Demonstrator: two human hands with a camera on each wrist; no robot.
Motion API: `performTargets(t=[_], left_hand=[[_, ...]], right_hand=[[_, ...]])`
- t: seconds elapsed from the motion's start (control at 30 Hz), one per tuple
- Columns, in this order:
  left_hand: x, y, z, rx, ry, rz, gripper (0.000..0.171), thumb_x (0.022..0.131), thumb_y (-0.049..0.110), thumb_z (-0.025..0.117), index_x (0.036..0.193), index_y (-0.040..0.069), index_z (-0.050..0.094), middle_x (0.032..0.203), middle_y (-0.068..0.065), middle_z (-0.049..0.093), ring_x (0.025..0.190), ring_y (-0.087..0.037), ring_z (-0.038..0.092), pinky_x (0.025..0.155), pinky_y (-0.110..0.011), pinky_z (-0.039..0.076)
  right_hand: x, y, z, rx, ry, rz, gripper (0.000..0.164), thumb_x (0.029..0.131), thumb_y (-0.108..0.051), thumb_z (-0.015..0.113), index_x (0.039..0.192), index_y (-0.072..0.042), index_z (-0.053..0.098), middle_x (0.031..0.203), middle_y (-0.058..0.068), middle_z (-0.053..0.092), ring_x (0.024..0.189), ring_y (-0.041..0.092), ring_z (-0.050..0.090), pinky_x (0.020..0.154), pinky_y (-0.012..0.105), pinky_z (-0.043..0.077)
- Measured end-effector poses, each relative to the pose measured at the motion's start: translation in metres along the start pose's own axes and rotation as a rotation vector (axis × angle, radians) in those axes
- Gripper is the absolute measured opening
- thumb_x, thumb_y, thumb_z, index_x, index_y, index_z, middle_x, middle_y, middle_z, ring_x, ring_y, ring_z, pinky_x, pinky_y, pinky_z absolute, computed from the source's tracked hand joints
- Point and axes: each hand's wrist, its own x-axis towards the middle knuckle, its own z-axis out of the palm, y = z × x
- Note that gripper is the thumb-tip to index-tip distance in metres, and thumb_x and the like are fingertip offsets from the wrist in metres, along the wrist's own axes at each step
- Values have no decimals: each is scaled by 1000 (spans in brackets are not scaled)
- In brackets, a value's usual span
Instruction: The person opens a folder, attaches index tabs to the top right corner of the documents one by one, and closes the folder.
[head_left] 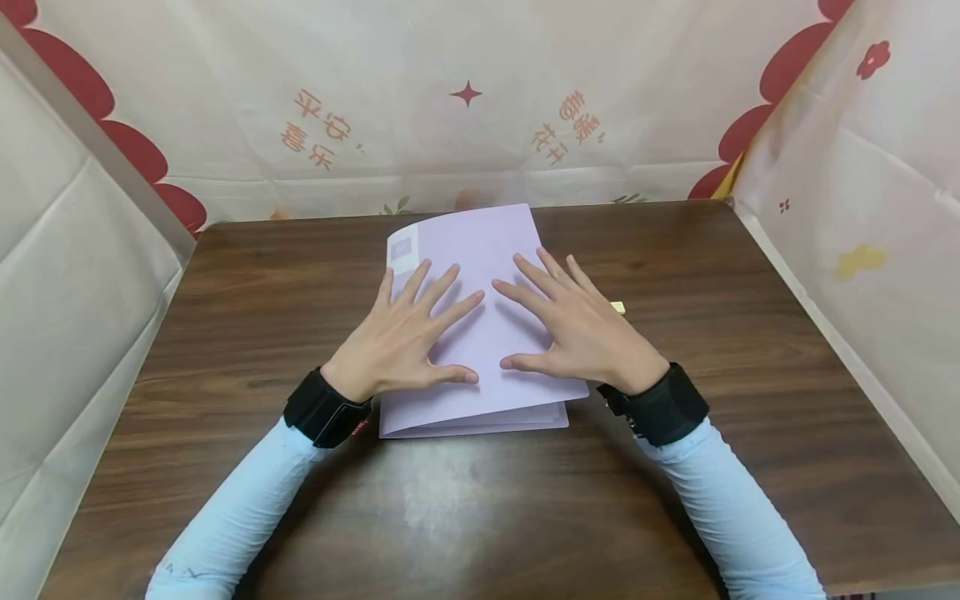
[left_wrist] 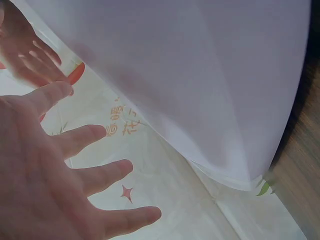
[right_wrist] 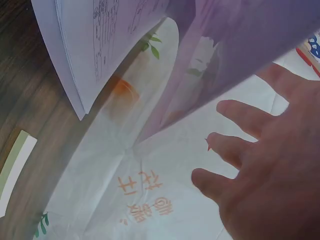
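Observation:
A light purple folder [head_left: 483, 233] lies on the table, its top cover lifted a little off the lower part. At its upper left corner is a white label [head_left: 402, 247]. Printed sheets [right_wrist: 107, 45] show inside the gap in the right wrist view. My left hand [head_left: 401, 337] is spread over the folder's left half, and my right hand [head_left: 573, 333] over its right half. Both have straight, parted fingers and hold nothing. Shadows fall on the cover beneath them, and the wrist views show space between fingers and cover.
The brown wooden table [head_left: 262, 333] surrounds the folder. A small pale yellow block [head_left: 618, 307] lies just right of the folder, partly hidden by my right hand. White printed cloth [head_left: 465, 142] hangs behind the table and along both sides.

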Motion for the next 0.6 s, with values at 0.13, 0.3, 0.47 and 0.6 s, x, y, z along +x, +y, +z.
performTargets(t=[0.13, 0.3, 0.47, 0.6], left_hand=[[-1, 0, 2, -5, -7, -2, 100, 83, 91, 43, 165, 41, 17, 175, -6, 13, 161, -42, 9, 122, -75, 10], [-2, -2, 3, -13, -17, -10, 99, 84, 91, 44, 165, 41, 17, 175, -6, 14, 161, -42, 10, 122, -74, 10], [-2, -5, -1, -33, -35, -31, 97, 86, 88, 45, 165, 41, 15, 175, -6, 14, 161, -41, 11, 122, -74, 7], [0, -8, -7, -53, -28, -48, 92, 89, 86, 41, 165, 41, 15, 175, -6, 16, 161, -40, 14, 123, -74, 4]], right_hand=[[-2, 0, 2, 3, -23, 18, 96, 81, -73, 71, 159, -28, 41, 170, 13, 28, 160, 41, 15, 126, 68, 12], [0, 6, 5, 50, -15, 61, 86, 87, -67, 70, 158, -27, 42, 170, 12, 29, 159, 40, 21, 123, 67, 23], [4, 21, 9, 275, 87, 264, 63, 101, -45, 63, 153, -14, 47, 161, 18, 42, 147, 37, 43, 112, 62, 44], [6, 37, 11, 540, 96, 468, 60, 106, -39, 56, 152, -2, 42, 146, 23, 54, 127, 36, 59, 104, 55, 53]])
